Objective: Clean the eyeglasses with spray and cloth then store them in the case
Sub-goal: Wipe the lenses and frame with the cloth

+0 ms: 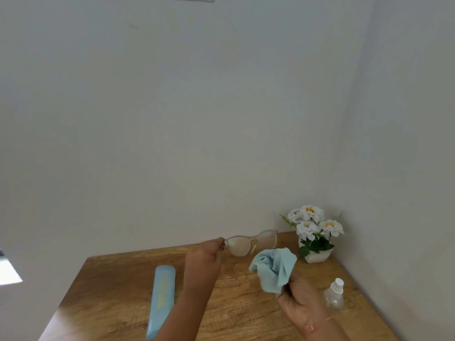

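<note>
Above a wood-grain surface (234, 316) set in a corner of pale walls (172, 119), the left grip (204, 257) pinches one end of the clear-framed eyeglasses (251, 244), fingers curled round the frame. The glasses are held in the air with both lenses facing the camera. At 5 o'clock of the glasses, the right grip (300, 299) is closed round a bunched pale-blue cloth (273, 269). The cloth's upper edge is just beside the right-side lens, and it cannot be told whether they touch. A long pale-blue case (162, 299) lies flat at 7 o'clock of the glasses, beyond the left forearm. A small clear spray bottle (334, 295) with a white top stands upright at 3 o'clock of the right grip. White flowers in a white pot (315, 242) fill the corner at 3 o'clock of the glasses. Nothing lies between cloth and lenses.
</note>
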